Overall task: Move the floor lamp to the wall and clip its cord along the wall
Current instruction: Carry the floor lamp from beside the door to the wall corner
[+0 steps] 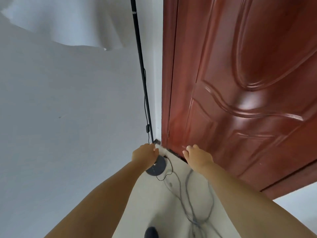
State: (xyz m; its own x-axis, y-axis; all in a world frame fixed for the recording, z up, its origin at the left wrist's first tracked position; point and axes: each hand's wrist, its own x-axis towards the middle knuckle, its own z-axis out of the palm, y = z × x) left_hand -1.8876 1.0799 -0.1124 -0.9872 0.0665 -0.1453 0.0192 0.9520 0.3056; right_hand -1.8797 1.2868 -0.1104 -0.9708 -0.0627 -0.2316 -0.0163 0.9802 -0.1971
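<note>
The floor lamp stands in the corner where the white wall meets a door. Its thin black pole rises to the top edge, and its round black base rests on the floor. A thin black cord with an inline switch hangs down beside the pole, then loops loosely over the floor. My left hand is low at the foot of the pole, fingers pressed toward the wall corner; what they pinch is hidden. My right hand hovers near the door's bottom edge, fingers spread and empty.
A reddish-brown panelled door fills the right side, standing ajar. The lamp's white pleated shade shows at upper left. A dark shoe tip is at the bottom edge on the pale floor, beside tangled cord loops.
</note>
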